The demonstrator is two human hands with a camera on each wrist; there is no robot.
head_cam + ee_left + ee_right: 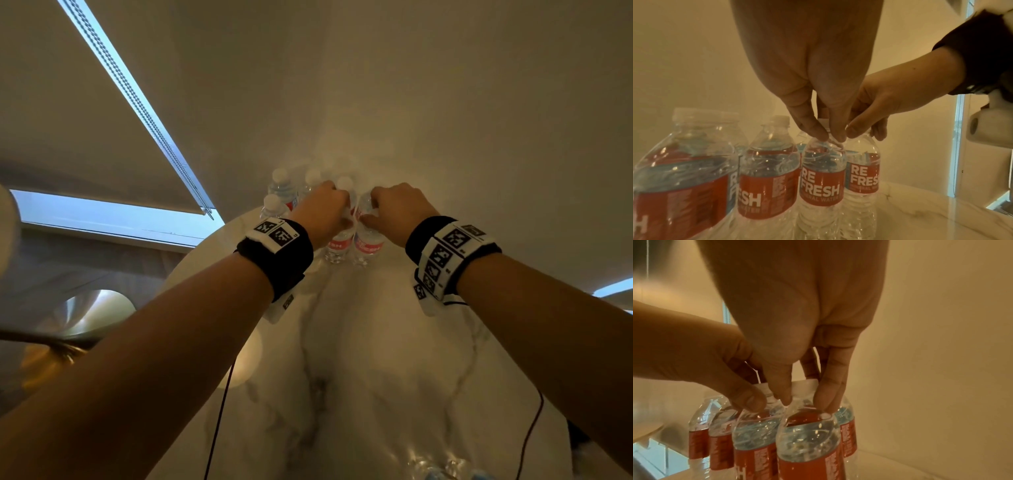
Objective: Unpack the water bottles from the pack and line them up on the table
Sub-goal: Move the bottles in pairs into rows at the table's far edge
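Observation:
A pack of water bottles with red labels and white caps stands upright in clear plastic wrap at the far end of the marble table. My left hand pinches the wrap between thumb and forefinger at the neck of a near bottle. Right beside it, my right hand pinches the wrap over the neighbouring bottle. In the left wrist view my left hand and right hand almost touch. The right wrist view shows my right hand with my left hand beside it. The wrap looks stretched and crinkled there.
A pale wall rises directly behind the pack. Windows with blinds lie to the left. Thin cables hang from both wrists over the table. Something of clear crinkled plastic lies at the table's near edge.

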